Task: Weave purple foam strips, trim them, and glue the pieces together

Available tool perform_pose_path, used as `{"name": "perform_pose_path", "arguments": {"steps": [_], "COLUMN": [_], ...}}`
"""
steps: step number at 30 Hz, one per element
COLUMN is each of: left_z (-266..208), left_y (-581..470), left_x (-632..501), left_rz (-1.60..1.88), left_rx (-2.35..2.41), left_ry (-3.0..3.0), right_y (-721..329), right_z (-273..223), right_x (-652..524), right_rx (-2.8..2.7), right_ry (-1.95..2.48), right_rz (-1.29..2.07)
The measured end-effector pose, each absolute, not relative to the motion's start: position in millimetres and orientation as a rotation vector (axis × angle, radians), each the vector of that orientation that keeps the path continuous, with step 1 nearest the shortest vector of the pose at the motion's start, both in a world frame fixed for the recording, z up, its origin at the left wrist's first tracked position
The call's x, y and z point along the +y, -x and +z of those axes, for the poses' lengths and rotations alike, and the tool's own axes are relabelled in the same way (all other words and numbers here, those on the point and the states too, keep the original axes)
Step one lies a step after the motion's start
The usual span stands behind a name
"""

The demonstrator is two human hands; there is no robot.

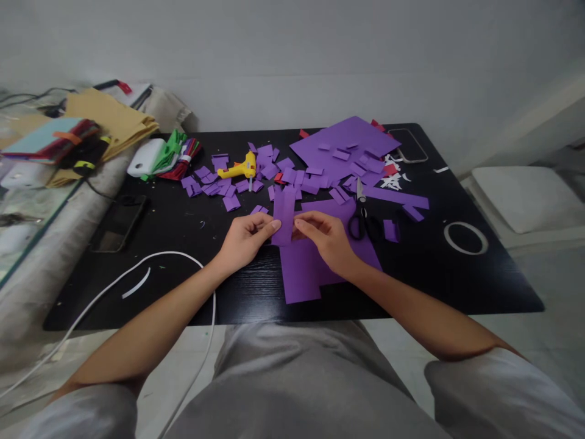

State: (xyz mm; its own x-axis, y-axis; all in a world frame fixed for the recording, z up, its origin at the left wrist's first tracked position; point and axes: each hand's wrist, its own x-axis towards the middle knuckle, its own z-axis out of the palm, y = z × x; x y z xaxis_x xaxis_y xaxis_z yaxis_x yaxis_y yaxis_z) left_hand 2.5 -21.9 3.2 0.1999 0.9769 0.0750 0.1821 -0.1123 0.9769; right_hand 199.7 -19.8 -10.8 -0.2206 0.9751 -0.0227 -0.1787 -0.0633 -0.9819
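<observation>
A purple paper strip with a lengthwise crease is held up between my two hands. My left hand pinches its left edge, thumb on the face. My right hand has its thumb and fingers closed at the strip's right edge. Under the hands lie larger purple sheets on the black table. Black-handled scissors lie just beyond my right hand. Many small folded purple pieces are scattered behind the hands, around a yellow glue gun.
A big purple sheet lies at the back. White paper scraps, a tape ring and a phone-like frame are on the right. A dark phone, white cable and bundled felt are on the left.
</observation>
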Motion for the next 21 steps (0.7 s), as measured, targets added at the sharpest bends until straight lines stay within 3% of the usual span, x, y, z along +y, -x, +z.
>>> {"name": "perform_pose_path", "arguments": {"steps": [21], "left_z": [-3.1], "left_y": [1.8], "left_x": [-25.0], "left_rz": [0.982], "left_rx": [1.15], "left_ry": [-1.806], "right_y": [-199.7], "right_z": [-13.6], "right_x": [-18.4], "right_rx": [-1.39], "right_ry": [1.009], "right_rz": [1.384]}}
